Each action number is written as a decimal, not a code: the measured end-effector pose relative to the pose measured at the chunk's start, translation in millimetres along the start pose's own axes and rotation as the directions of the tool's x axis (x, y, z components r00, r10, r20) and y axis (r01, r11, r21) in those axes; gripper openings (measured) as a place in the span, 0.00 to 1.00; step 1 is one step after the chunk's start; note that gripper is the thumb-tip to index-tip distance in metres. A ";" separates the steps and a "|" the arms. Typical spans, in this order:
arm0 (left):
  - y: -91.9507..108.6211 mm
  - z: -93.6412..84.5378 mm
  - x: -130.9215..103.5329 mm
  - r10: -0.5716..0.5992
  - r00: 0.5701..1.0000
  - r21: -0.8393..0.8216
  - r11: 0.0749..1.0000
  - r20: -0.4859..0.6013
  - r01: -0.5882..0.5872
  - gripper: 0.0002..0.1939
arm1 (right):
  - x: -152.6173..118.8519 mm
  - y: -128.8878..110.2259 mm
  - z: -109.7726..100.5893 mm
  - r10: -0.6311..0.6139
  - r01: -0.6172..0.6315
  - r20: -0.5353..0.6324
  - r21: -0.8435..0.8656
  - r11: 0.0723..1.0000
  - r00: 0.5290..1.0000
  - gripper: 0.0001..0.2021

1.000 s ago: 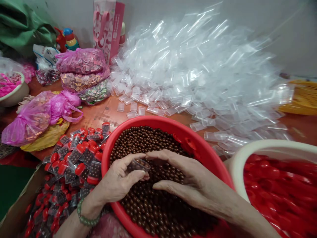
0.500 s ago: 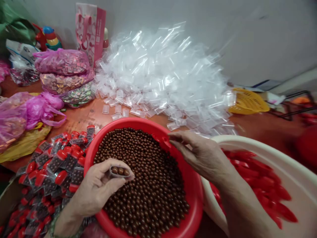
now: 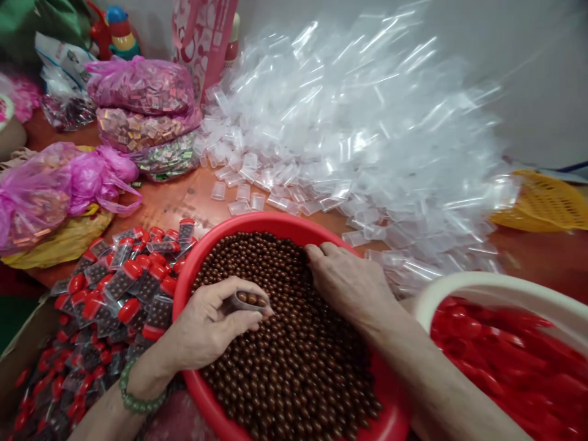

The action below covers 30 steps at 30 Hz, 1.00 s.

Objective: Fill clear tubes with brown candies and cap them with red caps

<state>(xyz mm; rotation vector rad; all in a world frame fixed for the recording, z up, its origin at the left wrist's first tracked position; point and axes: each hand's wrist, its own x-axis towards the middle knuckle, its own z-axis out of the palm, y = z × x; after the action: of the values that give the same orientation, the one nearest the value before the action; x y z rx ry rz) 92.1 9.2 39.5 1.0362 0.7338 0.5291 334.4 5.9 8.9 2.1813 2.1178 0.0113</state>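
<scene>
Clear vial (image 3: 245, 300), packed with brown beads (image 3: 294, 367), lies in left hand (image 3: 209, 327).

Basin (image 3: 202, 269) centre w/ beads (image 3: 294, 367); capped tubes (image 3: 114, 288) left; empty tubes (image 3: 367, 135) behind.

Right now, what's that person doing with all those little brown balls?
A person is working over a red basin full of small brown balls. The left hand holds a little clear tube with a few balls inside. The right hand rests on the balls at the basin's far side. Filled tubes with red caps lie piled to the left, empty clear tubes behind, loose red caps in a white bowl.
</scene>
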 end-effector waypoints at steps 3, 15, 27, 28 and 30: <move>-3.8 -2.7 1.8 -0.032 0.999 -0.110 0.993 -0.005 0.031 0.11 | -1.5 2.8 3.1 0.001 0.001 -0.033 0.048 0.999 0.999 0.10; -10.4 -7.8 5.0 -0.021 1.000 -0.260 0.965 -0.010 0.018 0.21 | -50.9 -45.7 -38.1 0.496 -0.030 -0.044 0.990 0.141 0.867 0.09; -7.7 -5.7 0.2 -0.032 0.995 -0.169 0.986 -0.100 0.015 0.16 | -60.6 -45.1 -30.0 0.135 -0.089 0.093 0.995 -0.033 0.987 0.10; -7.8 -5.9 -0.2 -0.030 0.997 -0.161 0.987 -0.076 0.017 0.16 | -58.3 -42.1 -30.0 0.088 -0.124 0.130 0.989 -0.075 0.988 0.10; -8.4 -5.8 -1.0 -0.024 1.000 -0.162 0.987 -0.017 0.021 0.16 | -53.2 -38.1 -29.7 -0.005 -0.177 0.178 0.976 -0.130 0.984 0.11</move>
<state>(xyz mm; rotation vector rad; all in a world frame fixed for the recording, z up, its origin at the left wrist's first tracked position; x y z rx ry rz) 87.5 8.3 30.4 0.8719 0.7062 0.5705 292.5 -44.2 39.0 2.5625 1.8936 -2.5814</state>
